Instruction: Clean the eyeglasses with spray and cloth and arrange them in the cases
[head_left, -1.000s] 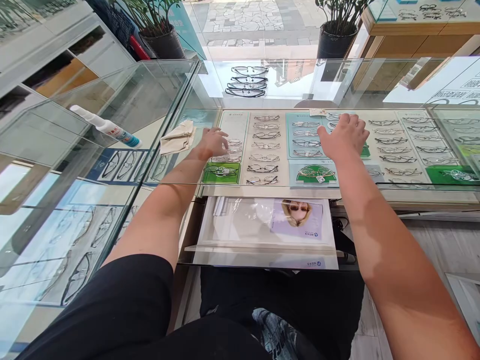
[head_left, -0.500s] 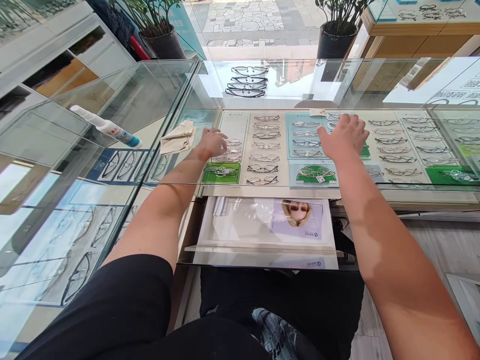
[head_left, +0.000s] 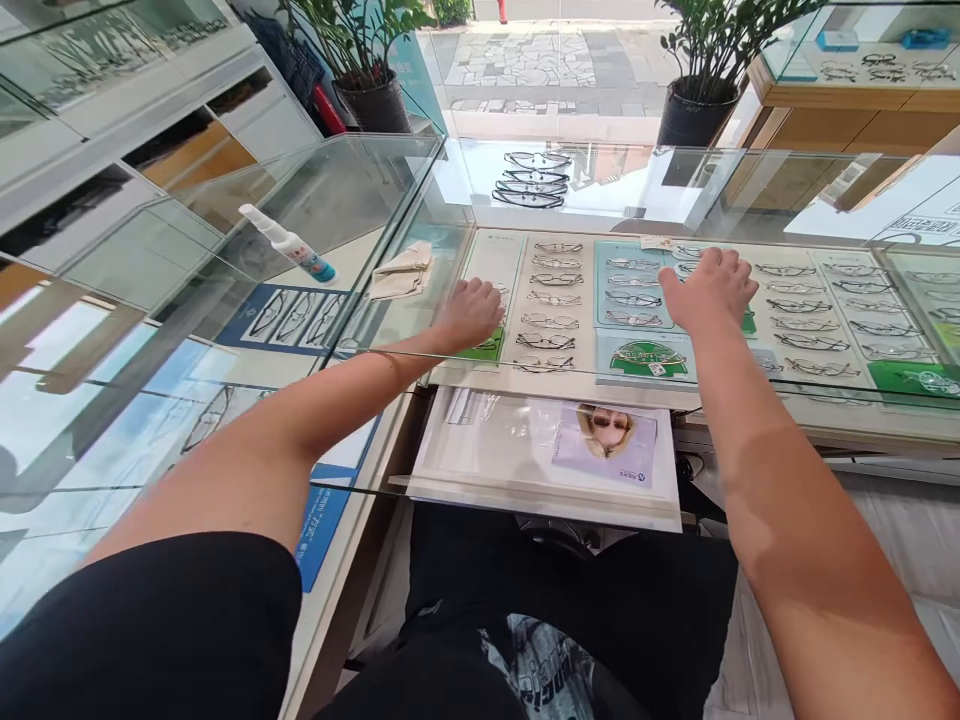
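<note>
My right hand (head_left: 711, 290) lies on the glass top of the display counter (head_left: 487, 375), thumb and fingers apart, with nothing in it. My left hand (head_left: 469, 314) is on the same glass further left, fingers loosely bent and holding nothing. Below the glass, eyeglasses (head_left: 551, 342) lie in rows on pale and coloured boards. Close to my left hand is a folded cream cloth (head_left: 402, 272). Beyond it, a white spray bottle (head_left: 289, 243) with a blue lower part lies on its side on the left glass.
A drawer (head_left: 540, 505) with a lilac card (head_left: 606, 446) in it stands pulled out before my body. Several frames (head_left: 531, 182) sit in a row towards the far edge of the counter. Potted plants (head_left: 701, 100) stand behind it.
The view has shifted, so the counter sits lower and further right in it. My left hand has slid slightly right over the glass, its forearm lying flatter; my right hand keeps its place.
</note>
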